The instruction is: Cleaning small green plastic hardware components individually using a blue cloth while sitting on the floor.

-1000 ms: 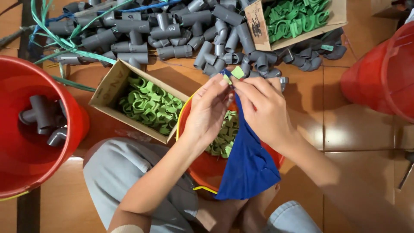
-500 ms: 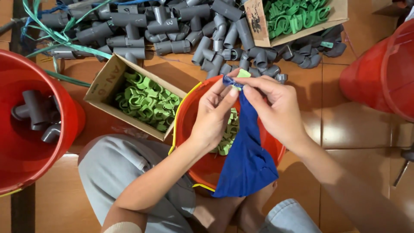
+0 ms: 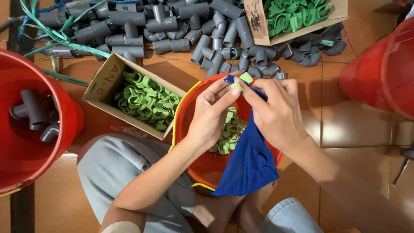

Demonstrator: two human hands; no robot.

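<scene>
The two hands have dropped a little lower and are now working right over the small red plastic bucket point(image 3: 207, 166). The left hand point(image 3: 210, 115) is pinching a small light green plastic clip point(image 3: 236, 86). The right hand point(image 3: 276, 115) is pinching the dark blue cloth point(image 3: 248, 162) around it. Grey plastic pipe pieces point(image 3: 202, 32) are crowding the floor's far edge. Open brown floor tiles point(image 3: 345, 116) are lying to the right.

The blue cloth point(image 3: 249, 164) hid part of the middle red bucket point(image 3: 202, 166); both outer buckets were cut off.
</scene>
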